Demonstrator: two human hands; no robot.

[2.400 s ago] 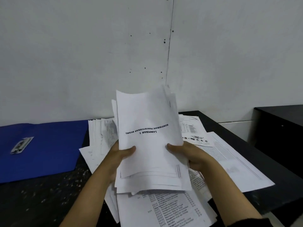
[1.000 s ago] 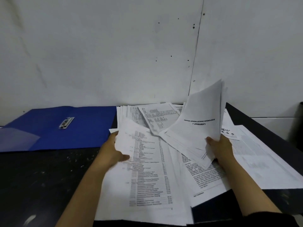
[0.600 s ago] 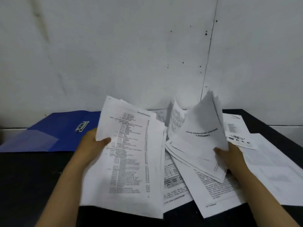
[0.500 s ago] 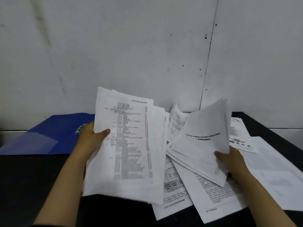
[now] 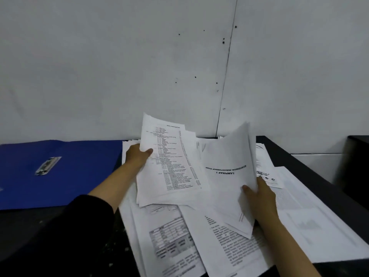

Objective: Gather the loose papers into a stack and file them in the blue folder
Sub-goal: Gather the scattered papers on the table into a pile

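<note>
My left hand (image 5: 137,156) grips a bundle of printed sheets (image 5: 169,166) by its left edge, lifted above the table. My right hand (image 5: 259,198) holds a second bundle (image 5: 227,172), titled "LAMPIRAN 1", by its lower right corner. The two bundles overlap in the middle, the left one lying partly over the right one. Loose papers (image 5: 179,242) lie spread on the black table beneath both hands. The blue folder (image 5: 60,172) lies open flat at the left, with its metal clip (image 5: 48,165) showing.
The black table (image 5: 60,246) stands against a white wall (image 5: 139,66). More sheets (image 5: 311,216) spread toward the table's right edge. A dark cabinet (image 5: 357,162) stands at the far right, beyond a gap.
My left hand picked up a bundle from the table and carried it right, onto the bundle in my right hand. The view shifted, so the folder shows more at the left.
</note>
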